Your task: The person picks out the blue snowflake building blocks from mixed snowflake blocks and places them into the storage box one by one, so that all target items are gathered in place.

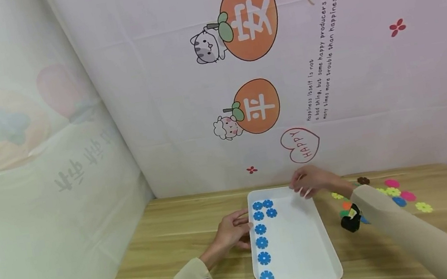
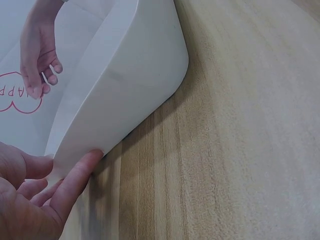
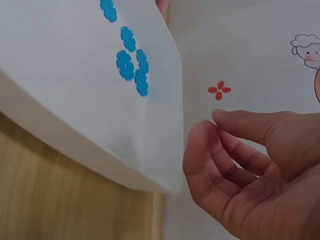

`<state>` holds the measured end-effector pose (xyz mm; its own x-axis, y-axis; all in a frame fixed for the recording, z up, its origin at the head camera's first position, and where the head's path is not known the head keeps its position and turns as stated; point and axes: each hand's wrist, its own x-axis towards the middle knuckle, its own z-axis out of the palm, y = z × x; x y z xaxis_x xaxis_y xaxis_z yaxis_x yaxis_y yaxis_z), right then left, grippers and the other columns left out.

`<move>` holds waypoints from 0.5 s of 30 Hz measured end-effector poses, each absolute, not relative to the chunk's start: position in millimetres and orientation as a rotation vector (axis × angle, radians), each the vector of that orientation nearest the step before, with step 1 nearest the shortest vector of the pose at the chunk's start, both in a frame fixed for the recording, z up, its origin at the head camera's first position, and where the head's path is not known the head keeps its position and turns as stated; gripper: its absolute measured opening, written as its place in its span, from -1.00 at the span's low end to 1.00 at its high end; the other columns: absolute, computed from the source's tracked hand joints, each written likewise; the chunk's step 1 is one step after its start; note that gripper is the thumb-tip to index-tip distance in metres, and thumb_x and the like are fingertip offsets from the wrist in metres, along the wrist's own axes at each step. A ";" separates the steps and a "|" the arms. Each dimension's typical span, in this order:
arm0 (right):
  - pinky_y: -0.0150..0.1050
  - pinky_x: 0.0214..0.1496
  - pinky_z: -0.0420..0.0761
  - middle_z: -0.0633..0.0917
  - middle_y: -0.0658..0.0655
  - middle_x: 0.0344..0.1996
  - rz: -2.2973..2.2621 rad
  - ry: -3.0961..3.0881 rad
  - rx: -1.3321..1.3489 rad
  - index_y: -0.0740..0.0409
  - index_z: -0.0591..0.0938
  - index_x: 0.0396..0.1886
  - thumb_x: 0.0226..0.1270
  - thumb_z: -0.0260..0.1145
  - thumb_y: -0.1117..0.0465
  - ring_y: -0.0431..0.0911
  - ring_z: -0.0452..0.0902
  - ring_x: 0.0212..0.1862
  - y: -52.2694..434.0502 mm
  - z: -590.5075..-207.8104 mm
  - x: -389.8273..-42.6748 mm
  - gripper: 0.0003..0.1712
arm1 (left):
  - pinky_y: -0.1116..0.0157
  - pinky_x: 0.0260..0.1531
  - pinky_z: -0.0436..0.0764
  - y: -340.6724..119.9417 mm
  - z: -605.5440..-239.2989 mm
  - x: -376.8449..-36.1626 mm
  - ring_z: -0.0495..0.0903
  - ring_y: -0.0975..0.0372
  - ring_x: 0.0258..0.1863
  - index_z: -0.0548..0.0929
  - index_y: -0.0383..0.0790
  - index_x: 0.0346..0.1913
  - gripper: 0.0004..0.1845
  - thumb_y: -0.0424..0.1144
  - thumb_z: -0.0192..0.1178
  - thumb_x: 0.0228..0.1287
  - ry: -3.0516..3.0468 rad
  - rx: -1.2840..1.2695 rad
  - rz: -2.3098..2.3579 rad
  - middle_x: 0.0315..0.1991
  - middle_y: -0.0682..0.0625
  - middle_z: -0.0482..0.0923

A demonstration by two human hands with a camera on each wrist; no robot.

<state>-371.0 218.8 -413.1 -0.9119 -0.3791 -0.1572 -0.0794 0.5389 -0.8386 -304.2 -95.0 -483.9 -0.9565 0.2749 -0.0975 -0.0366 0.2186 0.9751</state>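
- The white tray (image 1: 304, 243) lies on the table (image 1: 169, 244) between my hands, blue flowers (image 1: 262, 242) lined along its side by my left hand (image 1: 230, 232)
- My left hand's straight fingers press its wall; a harder push could slide it
- My right hand (image 1: 312, 180) hovers relaxed, holding nothing, at its far corner and could knock it

This looks like a small staged recording booth rather than a lived-in room: a wooden table (image 1: 169, 244) is closed in on three sides by hanging cloth backdrops (image 1: 156, 96) printed with cartoon persimmons (image 1: 249, 17), a cat (image 1: 206, 45), a sheep (image 1: 227, 127), a "HAPPY" heart (image 1: 300, 145) and a line of English text (image 1: 322, 57), with creases showing in the fabric and no furniture or walls beyond it
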 end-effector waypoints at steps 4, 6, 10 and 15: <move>-0.10 -0.19 0.87 0.70 0.27 -0.22 -1.341 2.474 -0.364 0.46 0.61 -0.04 0.54 0.28 0.30 -0.02 0.68 -0.29 231.9 -409.4 -372.9 -0.76 | 0.13 -0.48 0.86 -94.7 -483.9 -304.3 0.79 0.00 -0.13 0.45 -0.28 0.50 -0.44 -0.40 0.23 0.49 2.243 0.223 1.806 0.26 -0.34 0.62; -0.08 -0.20 0.87 0.70 0.29 -0.23 -1.344 2.494 -0.365 0.48 0.61 -0.06 0.54 0.26 0.32 -0.02 0.67 -0.29 238.9 -409.2 -373.4 -0.77 | 0.13 -0.48 0.86 -94.6 -483.8 -304.1 0.79 0.00 -0.13 0.45 -0.28 0.50 -0.44 -0.40 0.23 0.49 2.246 0.228 1.805 0.25 -0.34 0.62; -0.04 -0.20 0.86 0.69 0.27 -0.26 -1.324 2.566 -0.356 0.49 0.61 -0.09 0.53 0.23 0.34 -0.01 0.65 -0.30 253.2 -410.8 -372.5 -0.79 | 0.12 -0.48 0.86 -94.5 -484.1 -303.9 0.79 0.00 -0.13 0.45 -0.28 0.50 -0.44 -0.40 0.23 0.49 2.245 0.229 1.810 0.24 -0.34 0.63; -0.06 -0.24 0.85 0.68 0.25 -0.30 -1.279 2.643 -0.329 0.48 0.58 -0.12 0.50 0.22 0.36 -0.01 0.65 -0.32 271.1 -413.6 -369.9 -0.82 | 0.11 -0.49 0.86 -94.3 -483.8 -303.4 0.79 0.01 -0.13 0.46 -0.28 0.50 -0.44 -0.41 0.24 0.49 2.253 0.219 1.805 0.23 -0.34 0.63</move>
<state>-369.9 271.1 -413.6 -0.9580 -0.2780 -0.0707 -0.1170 0.6037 -0.7886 -303.4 -94.3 -483.8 -0.9585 0.2682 -0.0967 -0.0359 0.2227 0.9742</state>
